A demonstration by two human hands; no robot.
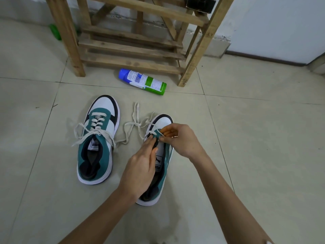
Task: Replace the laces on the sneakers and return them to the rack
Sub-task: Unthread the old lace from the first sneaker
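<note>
Two teal, white and black sneakers stand on the tiled floor. The left sneaker [98,138] is fully laced with a pale lace, its ends loose at the sides. Over the right sneaker [162,159] both my hands work near the eyelets. My left hand [140,166] pinches the teal eyelet flap and tongue. My right hand [177,138] pinches the pale lace [133,124] at the lowest eyelets; the lace's free lengths trail on the floor to the left of the toe. The wooden rack [133,48] stands beyond the shoes.
A spray can [142,81] with a blue cap and green base lies on its side in front of the rack. A green object [55,31] sits behind the rack's left leg. A dark box [200,3] rests on an upper shelf. A white wall runs at right.
</note>
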